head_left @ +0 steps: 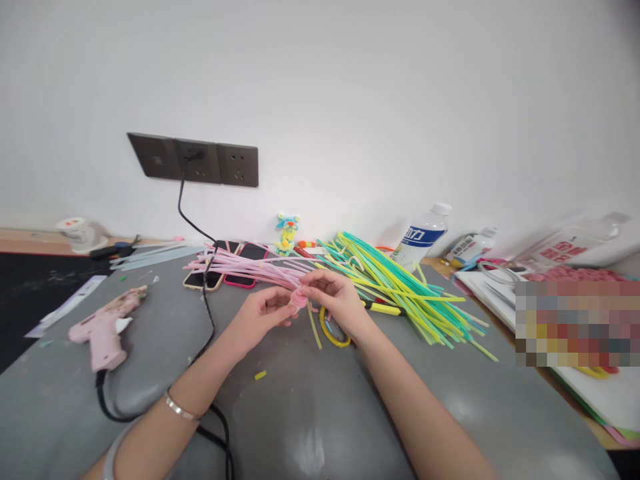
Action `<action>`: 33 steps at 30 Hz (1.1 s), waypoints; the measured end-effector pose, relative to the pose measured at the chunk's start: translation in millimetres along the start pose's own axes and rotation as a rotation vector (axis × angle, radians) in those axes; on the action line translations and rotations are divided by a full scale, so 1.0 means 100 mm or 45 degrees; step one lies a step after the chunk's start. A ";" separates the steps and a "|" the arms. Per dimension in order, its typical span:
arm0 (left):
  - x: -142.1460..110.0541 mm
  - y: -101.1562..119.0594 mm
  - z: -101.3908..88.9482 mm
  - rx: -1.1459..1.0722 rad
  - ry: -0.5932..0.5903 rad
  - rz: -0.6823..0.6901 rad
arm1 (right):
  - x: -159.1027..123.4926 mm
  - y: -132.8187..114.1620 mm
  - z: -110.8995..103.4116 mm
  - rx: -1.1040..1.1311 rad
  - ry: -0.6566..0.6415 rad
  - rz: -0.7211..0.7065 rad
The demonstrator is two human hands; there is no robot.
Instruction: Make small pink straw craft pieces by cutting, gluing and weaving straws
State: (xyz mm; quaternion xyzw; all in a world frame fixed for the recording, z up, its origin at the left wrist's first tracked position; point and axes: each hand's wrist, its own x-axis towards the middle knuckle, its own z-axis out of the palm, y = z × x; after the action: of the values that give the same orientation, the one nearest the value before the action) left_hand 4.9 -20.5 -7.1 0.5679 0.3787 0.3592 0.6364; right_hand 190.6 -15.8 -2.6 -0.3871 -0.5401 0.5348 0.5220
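Observation:
Between my two hands is a small pink coil of pipe cleaner, held above the middle of the grey table. My left hand pinches it from the left, and my right hand grips it from the right and above. Just behind my hands lies a bundle of pink pipe cleaners. To the right spreads a heap of green and yellow pipe cleaners. Partly under my right hand are yellow-handled scissors. A finished-looking blue and yellow pipe cleaner figure stands by the wall.
A pink hot glue gun lies at left, its black cord running across the table to the wall socket. Phones lie beneath the pink bundle. A bottle leans behind the green heap. Papers lie at right.

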 end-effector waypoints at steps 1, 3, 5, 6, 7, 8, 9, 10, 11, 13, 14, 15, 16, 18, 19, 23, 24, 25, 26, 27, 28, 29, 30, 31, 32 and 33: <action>0.00 0.00 0.00 0.000 0.000 0.003 | 0.00 0.00 0.00 0.003 0.004 0.011; 0.00 -0.01 0.00 0.002 0.004 0.007 | 0.00 0.02 -0.01 0.009 0.017 0.015; 0.01 -0.01 -0.01 0.003 0.009 0.004 | 0.00 0.03 -0.01 0.014 0.035 0.019; 0.01 -0.01 -0.01 0.001 0.014 0.001 | 0.00 0.03 -0.01 0.017 0.041 0.023; 0.00 -0.01 0.00 -0.004 0.019 -0.004 | 0.01 0.04 -0.02 0.019 0.044 0.028; 0.00 -0.01 0.00 -0.010 0.024 -0.011 | 0.01 0.05 -0.02 0.020 0.046 0.032; 0.00 -0.01 0.00 -0.021 0.029 -0.018 | 0.01 0.05 -0.02 0.019 0.045 0.030; 0.00 -0.01 0.00 -0.037 0.035 -0.028 | 0.01 0.06 -0.02 0.019 0.045 0.018; -0.01 -0.01 0.00 -0.063 0.044 -0.040 | 0.02 0.06 -0.03 0.020 0.051 -0.004; -0.01 0.00 0.01 -0.150 0.067 -0.063 | 0.02 0.06 -0.03 0.018 0.088 -0.075; -0.01 0.00 0.01 -0.214 0.083 -0.067 | 0.02 0.06 -0.03 0.006 0.113 -0.115; -0.01 0.01 0.01 -0.286 0.099 -0.063 | 0.02 0.06 -0.03 -0.018 0.135 -0.150; -0.01 0.01 0.00 -0.359 0.112 -0.054 | 0.02 0.05 -0.03 -0.059 0.150 -0.182; 0.00 0.01 -0.01 -0.489 0.120 -0.044 | 0.00 0.06 -0.03 -0.197 0.144 -0.262; 0.01 0.01 -0.01 -0.534 0.112 -0.050 | 0.00 0.06 -0.02 -0.285 0.130 -0.314; 0.03 0.00 -0.02 -0.586 0.050 -0.087 | -0.02 0.05 0.00 -0.574 0.064 -0.503; 0.03 0.00 -0.03 -0.580 0.045 -0.088 | -0.02 0.05 0.00 -0.604 0.049 -0.521; 0.03 -0.01 -0.02 -0.570 0.042 -0.087 | -0.02 0.04 0.00 -0.622 0.036 -0.530; 0.03 -0.01 -0.02 -0.558 0.042 -0.086 | -0.02 0.04 0.01 -0.630 0.026 -0.534; 0.02 -0.01 -0.02 -0.545 0.042 -0.086 | -0.02 0.03 0.01 -0.636 0.019 -0.536; 0.02 -0.01 -0.02 -0.531 0.040 -0.085 | -0.02 0.03 0.01 -0.638 0.016 -0.535; 0.02 0.00 -0.02 -0.521 0.039 -0.084 | -0.02 0.03 0.01 -0.637 0.017 -0.531; 0.02 0.00 -0.02 -0.515 0.039 -0.082 | -0.02 0.02 0.01 -0.632 0.020 -0.523; 0.01 0.00 -0.02 -0.512 0.040 -0.083 | -0.02 0.02 0.01 -0.624 0.025 -0.513; 0.01 0.01 -0.02 -0.516 0.041 -0.083 | -0.02 0.03 0.01 -0.618 0.033 -0.502; 0.01 0.01 -0.02 -0.520 0.041 -0.082 | -0.03 0.03 0.01 -0.615 0.041 -0.493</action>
State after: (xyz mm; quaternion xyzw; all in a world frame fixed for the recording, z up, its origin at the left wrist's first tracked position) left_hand 3.6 -18.6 -6.3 0.4087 0.3261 0.4170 0.7435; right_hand 189.7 -18.1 -5.9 -0.3983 -0.7070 0.2754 0.5154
